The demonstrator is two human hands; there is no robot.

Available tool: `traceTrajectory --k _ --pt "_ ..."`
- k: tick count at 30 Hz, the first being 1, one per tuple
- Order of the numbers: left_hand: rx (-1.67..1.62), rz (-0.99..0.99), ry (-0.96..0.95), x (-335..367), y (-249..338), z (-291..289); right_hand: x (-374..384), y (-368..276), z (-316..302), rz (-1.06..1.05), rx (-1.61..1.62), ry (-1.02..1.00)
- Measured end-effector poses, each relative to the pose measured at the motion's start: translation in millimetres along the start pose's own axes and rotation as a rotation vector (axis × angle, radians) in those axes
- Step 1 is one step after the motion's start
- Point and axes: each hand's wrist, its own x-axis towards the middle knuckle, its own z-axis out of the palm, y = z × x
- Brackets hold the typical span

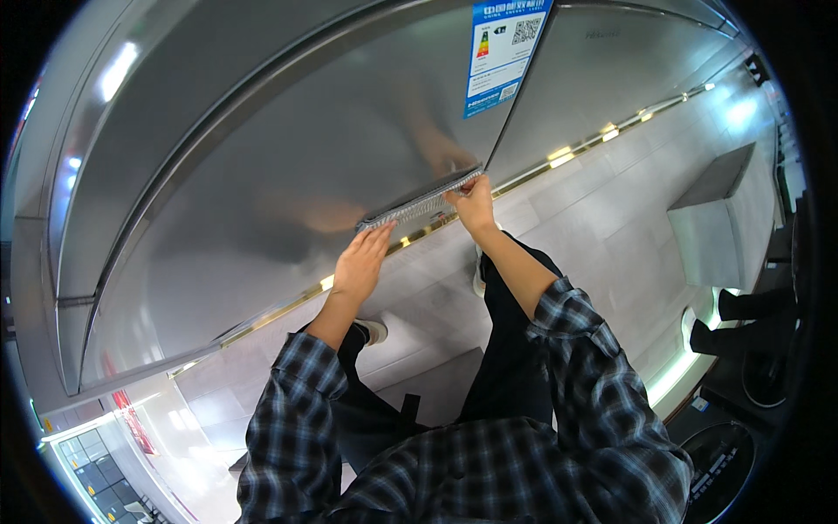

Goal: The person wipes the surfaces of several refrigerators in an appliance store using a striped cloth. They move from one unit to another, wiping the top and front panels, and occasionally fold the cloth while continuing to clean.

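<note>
Grey cloth (pixel 421 204), a flat folded pad with a pale fringed edge, lies pressed against the lower part of the brushed steel refrigerator door (pixel 288 175), stretched between our two sets of fingers. It looks light and soft, limp enough to sag if we let one end go, and likely to slide easily on the smooth metal, so we judge the two short ends the right places to hold it.

Our left hand (pixel 362 262) lies flat, fingers straight and together, their tips touching the cloth's lower left end; we see no curl around it, more a press than a grip. Our right hand (pixel 474 205) is closed on the upper right end, fingertips pinching the edge just beside the seam between the doors.

Both forearms reach forward and up from checked shirt sleeves (pixel 576 349), the right one stretched further than the left. Above the right fingertips a blue rating sticker (pixel 502 52) sits on the door. Beneath our wrists runs pale tiled floor (pixel 602 218), with a shoe (pixel 374 330) showing.
</note>
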Motion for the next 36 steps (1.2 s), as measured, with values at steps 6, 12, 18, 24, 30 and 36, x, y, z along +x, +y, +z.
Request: traceTrajectory --k 6,12,18,24,30,36 --pt "-0.026 -0.152 0.155 -30.5 -6.4 -10.0 -21.9 -30.0 2.6 -0.181 -0.05 0.0" --pt "-0.108 -0.439 0.485 -31.9 -31.6 -29.7 -29.9 -95.5 17.9 -0.384 -0.007 -0.047" --pt "-0.211 -0.698 0.717 -31.9 -59.4 -55.7 -42.6 -161.5 25.2 -0.458 0.149 -0.218" --pt "-0.235 -0.803 0.808 -28.9 -73.9 -67.0 -40.9 -185.2 30.1 -0.45 0.215 -0.351" --pt "-0.331 -0.819 0.86 -30.3 -81.3 -62.1 -27.2 -181.8 31.7 -0.367 0.3 -0.492" --pt "-0.575 -0.883 0.815 -41.6 -82.1 -58.6 -23.7 -187.5 29.4 -0.195 0.442 -0.62"
